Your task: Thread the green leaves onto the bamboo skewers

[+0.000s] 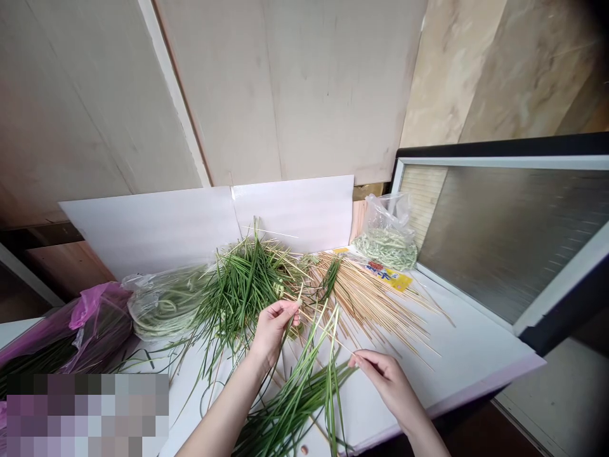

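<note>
My left hand point(276, 327) is closed in a pinch on the pale end of a garlic chive point(301, 292), above the middle of the table. My right hand point(380, 377) pinches one end of a thin bamboo skewer point(340, 344), which slants up toward the left fingertips. Whether its far tip pierces the chive I cannot tell. Loose garlic chives point(295, 400) lie below and between my hands. Behind the left hand rises a big heap of chives point(245, 273). Many bamboo skewers point(380, 298) are spread out beyond the right hand, with a small chive bundle point(330, 279) across them.
A clear bag of green strands point(387, 244) stands at the back right, near a framed glass panel point(514, 235). To the left lie another clear bag point(164, 304) and a pink plastic bag point(102, 317). White boards point(295, 209) lean along the wall behind the white table point(457, 368).
</note>
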The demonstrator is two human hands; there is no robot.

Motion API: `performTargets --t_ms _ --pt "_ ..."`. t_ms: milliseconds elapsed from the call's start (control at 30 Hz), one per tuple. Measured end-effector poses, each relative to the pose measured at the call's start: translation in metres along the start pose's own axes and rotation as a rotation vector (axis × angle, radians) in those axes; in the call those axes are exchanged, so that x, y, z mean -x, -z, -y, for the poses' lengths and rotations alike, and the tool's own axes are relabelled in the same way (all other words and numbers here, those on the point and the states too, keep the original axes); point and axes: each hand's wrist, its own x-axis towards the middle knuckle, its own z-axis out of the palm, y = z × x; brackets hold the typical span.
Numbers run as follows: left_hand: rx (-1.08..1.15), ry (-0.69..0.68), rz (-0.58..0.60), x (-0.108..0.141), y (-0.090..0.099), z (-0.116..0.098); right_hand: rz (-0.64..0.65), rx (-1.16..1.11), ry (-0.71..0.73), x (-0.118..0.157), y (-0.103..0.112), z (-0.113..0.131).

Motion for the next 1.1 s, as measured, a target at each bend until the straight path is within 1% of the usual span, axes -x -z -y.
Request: performTargets --t_ms 100,233,300,367,433,567,633,700,767,833,900,967,1033,1100 --pt "0.013 0.032 0.006 0.003 -0.004 0.004 -0.012 -0.012 0.004 0.0 -0.001 0.001" --pt "0.061 0.16 0.014 0.01 -0.012 0.013 -0.023 -0.024 -0.006 0.001 -0.005 0.009" --pt "0.066 0.171 0.007 0.012 -0.014 0.016 -0.032 -0.02 -0.01 0.001 -0.007 0.013" --pt "0.013 0.126 0.016 0.011 -0.012 0.016 -0.039 -0.011 -0.013 0.001 -0.007 0.015" --pt "-0.085 0.058 0.042 0.007 -0.007 0.012 -0.037 -0.006 -0.019 0.001 -0.007 0.016" --pt "-0.261 -0.041 0.105 0.006 0.003 -0.005 -0.027 -0.039 -0.036 0.002 -0.007 0.016" --pt "-0.307 -0.079 0.118 0.01 0.005 -0.019 -0.033 -0.09 -0.039 0.005 -0.007 0.019" --pt "-0.329 -0.141 0.105 0.016 0.005 -0.038 -0.055 -0.156 -0.024 0.007 -0.005 0.023" --pt "-0.322 -0.226 0.067 0.02 0.004 -0.064 -0.109 -0.213 -0.001 0.01 -0.001 0.028" --pt "-0.289 -0.325 0.017 0.019 0.004 -0.095 -0.181 -0.244 0.014 0.011 0.005 0.03" --pt "-0.262 -0.443 -0.031 0.012 0.004 -0.128 -0.247 -0.256 0.015 0.012 0.011 0.03" --pt "-0.228 -0.551 -0.062 0.002 0.005 -0.159 -0.279 -0.247 0.007 0.012 0.016 0.027" --pt "-0.198 -0.63 -0.091 -0.011 0.008 -0.187 -0.271 -0.226 -0.007 0.011 0.018 0.025" --pt "-0.173 -0.668 -0.115 -0.026 0.012 -0.208 -0.254 -0.209 -0.017 0.011 0.019 0.024"
